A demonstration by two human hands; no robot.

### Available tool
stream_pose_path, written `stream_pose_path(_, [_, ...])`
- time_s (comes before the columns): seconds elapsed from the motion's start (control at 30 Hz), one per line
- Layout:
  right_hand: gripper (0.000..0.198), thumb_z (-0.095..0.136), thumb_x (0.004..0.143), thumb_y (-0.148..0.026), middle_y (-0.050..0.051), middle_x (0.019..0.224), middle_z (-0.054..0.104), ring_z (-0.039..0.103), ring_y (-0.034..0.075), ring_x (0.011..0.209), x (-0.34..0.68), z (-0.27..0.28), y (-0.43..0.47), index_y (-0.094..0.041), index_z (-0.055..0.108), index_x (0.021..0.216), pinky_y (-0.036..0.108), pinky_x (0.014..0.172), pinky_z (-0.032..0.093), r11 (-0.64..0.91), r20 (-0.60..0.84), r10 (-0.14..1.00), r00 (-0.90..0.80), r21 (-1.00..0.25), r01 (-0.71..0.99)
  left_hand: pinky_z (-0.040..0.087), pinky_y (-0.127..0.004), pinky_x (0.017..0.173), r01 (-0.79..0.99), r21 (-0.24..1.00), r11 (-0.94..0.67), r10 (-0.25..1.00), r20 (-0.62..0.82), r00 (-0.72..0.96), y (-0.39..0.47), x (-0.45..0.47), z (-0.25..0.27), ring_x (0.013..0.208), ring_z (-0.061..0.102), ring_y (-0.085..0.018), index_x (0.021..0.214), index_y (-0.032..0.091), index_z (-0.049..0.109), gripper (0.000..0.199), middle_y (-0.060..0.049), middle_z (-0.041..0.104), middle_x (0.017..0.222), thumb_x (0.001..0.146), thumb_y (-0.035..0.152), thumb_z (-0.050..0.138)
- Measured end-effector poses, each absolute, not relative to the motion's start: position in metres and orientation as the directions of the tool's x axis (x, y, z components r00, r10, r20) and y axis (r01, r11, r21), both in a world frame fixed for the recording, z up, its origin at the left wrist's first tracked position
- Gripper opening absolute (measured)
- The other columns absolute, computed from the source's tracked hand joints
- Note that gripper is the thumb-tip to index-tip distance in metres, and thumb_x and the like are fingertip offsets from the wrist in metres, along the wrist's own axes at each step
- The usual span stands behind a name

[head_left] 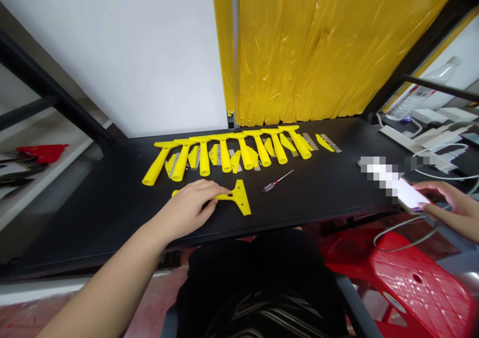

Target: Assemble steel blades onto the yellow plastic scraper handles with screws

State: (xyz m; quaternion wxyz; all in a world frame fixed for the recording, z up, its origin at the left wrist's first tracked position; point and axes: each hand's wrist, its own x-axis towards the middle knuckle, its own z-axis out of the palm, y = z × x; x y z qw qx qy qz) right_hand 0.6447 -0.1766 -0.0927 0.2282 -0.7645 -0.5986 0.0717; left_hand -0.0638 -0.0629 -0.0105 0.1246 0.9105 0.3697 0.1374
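A: Risk on the tabletop [318, 191]?
B: Forward swing could knock the scraper row [226, 158], mid-frame.
A: Grip?
B: Left hand [192, 203] closed round yellow scraper [241, 198], lower centre. Right hand out of frame.
A: Obstacles?
B: Screwdriver [270, 186] right of its head; metal strips [331, 143] among the row.

There are nine yellow scraper handles [241, 197], one screwdriver [271, 185], one phone [410, 194] and one red stool [422, 293]

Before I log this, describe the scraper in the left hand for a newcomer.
On the black table, find the row of yellow scrapers. Nearer the wearer, the left hand grips the lone scraper. Unlike the row, it lies sideways, head pointing right.
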Motion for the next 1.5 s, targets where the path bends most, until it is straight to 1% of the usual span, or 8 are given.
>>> stream_pose_path(0.13, [0.059, 0.070, 0.083, -0.065, 0.011, 0.131, 0.076, 0.075, 0.037, 0.118, 0.649, -0.093, -0.176, -0.032, 0.062, 0.132, 0.045, 0.095, 0.063, -0.160, 0.101, 0.965, 0.241, -0.502, 0.850, 0.059, -0.048, 0.108, 0.639, 0.332, -0.694, 0.708, 0.154, 0.689, -0.062, -0.062, -0.010, 0.123, 0.072, -0.026, 0.134, 0.029, 0.074, 0.039, -0.005, 0.078, 0.132, 0.106, 0.022, 0.047])
stream_pose_path(0.33, [0.057, 0.072, 0.083, -0.063, 0.011, 0.131, 0.075, 0.075, 0.038, 0.118, 0.647, -0.093, -0.177, -0.033, 0.062, 0.131, 0.044, 0.093, 0.063, -0.175, 0.089, 0.962, 0.257, -0.519, 0.837, 0.060, -0.047, 0.108, 0.637, 0.332, -0.696, 0.706, 0.157, 0.690, -0.063, -0.062, -0.009, 0.122, 0.072, -0.026, 0.133, 0.029, 0.074, 0.038, -0.005, 0.078, 0.132, 0.106, 0.022, 0.048])
stream_pose_path(0.47, [0.055, 0.070, 0.087, -0.063, 0.012, 0.132, 0.074, 0.073, 0.038, 0.121, 0.645, -0.093, -0.178, -0.033, 0.062, 0.132, 0.044, 0.094, 0.062, -0.190, 0.085, 0.958, 0.273, -0.522, 0.831, 0.059, -0.046, 0.109, 0.641, 0.325, -0.696, 0.707, 0.150, 0.691, -0.062, -0.063, -0.010, 0.123, 0.071, -0.025, 0.134, 0.029, 0.074, 0.039, -0.004, 0.078, 0.133, 0.106, 0.023, 0.047])
stream_pose_path(0.53, [0.055, 0.069, 0.087, -0.064, 0.013, 0.132, 0.074, 0.073, 0.039, 0.120, 0.645, -0.092, -0.178, -0.032, 0.062, 0.132, 0.045, 0.094, 0.062, -0.186, 0.092, 0.958, 0.271, -0.517, 0.836, 0.059, -0.046, 0.109, 0.640, 0.326, -0.696, 0.706, 0.148, 0.692, -0.062, -0.063, -0.011, 0.124, 0.071, -0.025, 0.134, 0.029, 0.074, 0.039, -0.004, 0.077, 0.134, 0.106, 0.022, 0.047])
stream_pose_path(0.73, [0.064, 0.069, 0.082, -0.073, 0.011, 0.125, 0.076, 0.075, 0.039, 0.112, 0.640, -0.088, -0.176, -0.029, 0.063, 0.129, 0.051, 0.092, 0.063, -0.138, 0.124, 0.965, 0.230, -0.503, 0.853, 0.059, -0.045, 0.108, 0.643, 0.333, -0.690, 0.711, 0.148, 0.687, -0.063, -0.062, -0.010, 0.122, 0.071, -0.025, 0.134, 0.027, 0.074, 0.038, -0.005, 0.078, 0.133, 0.107, 0.023, 0.047])
stream_pose_path(1.07, [0.061, 0.070, 0.083, -0.070, 0.010, 0.123, 0.076, 0.077, 0.037, 0.106, 0.641, -0.087, -0.178, -0.030, 0.064, 0.129, 0.047, 0.084, 0.065, -0.158, 0.116, 0.962, 0.246, -0.497, 0.853, 0.059, -0.045, 0.108, 0.643, 0.331, -0.691, 0.711, 0.148, 0.687, -0.062, -0.063, -0.011, 0.123, 0.071, -0.025, 0.134, 0.028, 0.073, 0.037, -0.005, 0.077, 0.133, 0.107, 0.024, 0.048])
stream_pose_path(1.27, [0.060, 0.069, 0.085, -0.070, 0.010, 0.127, 0.076, 0.075, 0.038, 0.114, 0.641, -0.087, -0.177, -0.031, 0.064, 0.129, 0.048, 0.091, 0.063, -0.153, 0.117, 0.964, 0.240, -0.496, 0.855, 0.059, -0.046, 0.108, 0.642, 0.330, -0.692, 0.710, 0.151, 0.688, -0.062, -0.063, -0.010, 0.122, 0.071, -0.025, 0.134, 0.028, 0.073, 0.038, -0.005, 0.077, 0.133, 0.106, 0.023, 0.047])
stream_pose_path(1.5, [0.060, 0.069, 0.085, -0.070, 0.010, 0.127, 0.075, 0.076, 0.037, 0.111, 0.646, -0.089, -0.178, -0.031, 0.063, 0.130, 0.047, 0.087, 0.064, -0.152, 0.105, 0.967, 0.233, -0.497, 0.854, 0.059, -0.045, 0.108, 0.642, 0.327, -0.693, 0.709, 0.149, 0.689, -0.062, -0.063, -0.010, 0.122, 0.071, -0.025, 0.135, 0.028, 0.073, 0.038, -0.005, 0.077, 0.133, 0.107, 0.024, 0.047])
